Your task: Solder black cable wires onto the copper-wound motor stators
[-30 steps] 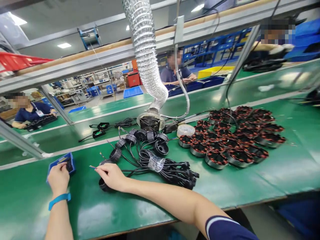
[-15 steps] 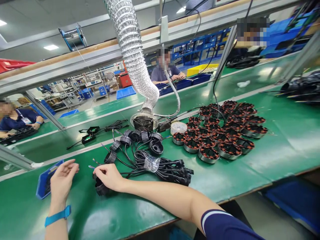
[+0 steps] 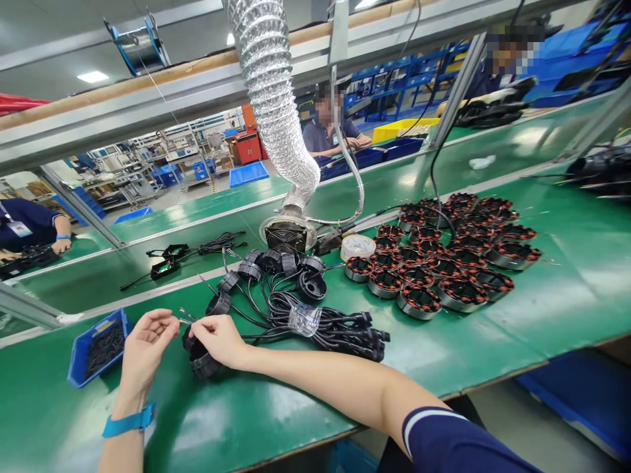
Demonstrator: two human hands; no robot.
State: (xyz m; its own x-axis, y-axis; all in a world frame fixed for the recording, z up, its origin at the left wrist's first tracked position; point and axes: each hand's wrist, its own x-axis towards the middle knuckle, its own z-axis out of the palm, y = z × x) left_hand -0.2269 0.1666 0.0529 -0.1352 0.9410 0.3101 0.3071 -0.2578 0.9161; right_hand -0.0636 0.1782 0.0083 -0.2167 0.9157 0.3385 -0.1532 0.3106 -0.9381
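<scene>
My right hand (image 3: 219,340) pinches the thin coloured wires (image 3: 185,321) at a cable's end, just above a black round plastic cap (image 3: 203,365). From the left, my left hand (image 3: 148,343) meets the wire tips with thumb and forefinger pressed together; whatever is between them is too small to make out. A blue bin (image 3: 77,365) of small black pieces (image 3: 106,348) stands beside my left wrist. Behind my right hand, more black caps (image 3: 249,270) lie on their cables, and the bundle of black cables (image 3: 340,332) is held by a clear wrap (image 3: 304,320).
Several copper-wound stator rings (image 3: 419,301) crowd the green bench (image 3: 557,309) at the right. A round fan intake (image 3: 284,238) under a silver duct (image 3: 276,98) stands behind the caps, next to a tape roll (image 3: 357,247). Co-workers sit across the bench.
My left hand has moved right, away from the blue bin, and its fingers have closed by the wire tips. My right hand keeps its hold. The camera view has shifted slightly.
</scene>
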